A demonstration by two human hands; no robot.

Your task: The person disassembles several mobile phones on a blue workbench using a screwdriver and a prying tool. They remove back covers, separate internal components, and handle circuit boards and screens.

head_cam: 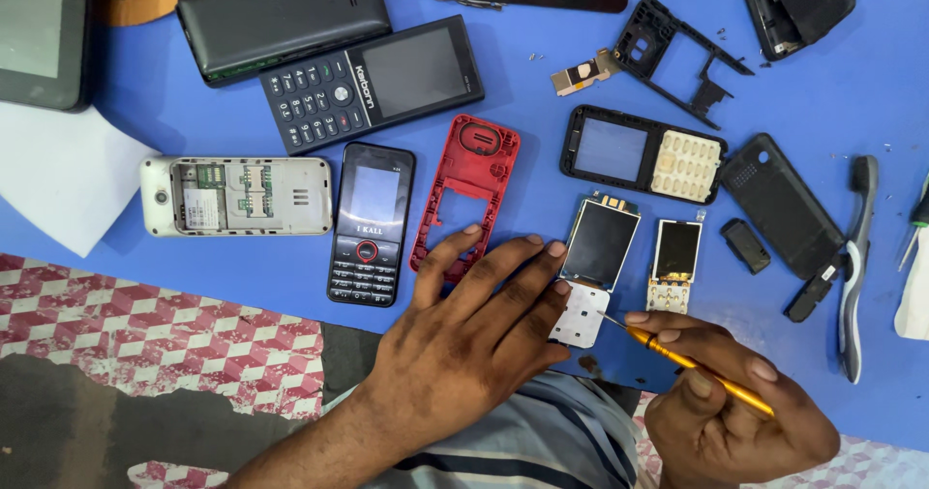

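My left hand (474, 325) lies flat with fingers spread on the blue mat, its fingertips pressing on a phone circuit board with a small screen and white keypad pad (592, 266). My right hand (735, 407) grips a yellow-handled screwdriver (692, 365), whose tip touches the board's white pad. A red phone frame (464, 184) lies just beyond my left fingers. A second small board with a screen (674, 265) sits to the right of the first.
Around lie a black keypad phone (371, 223), a larger black phone (373, 83), an opened white phone back (237, 196), a black front housing with keypad (644, 153), black covers (782, 204), a grey-handled tool (855, 266), and white paper (58, 175).
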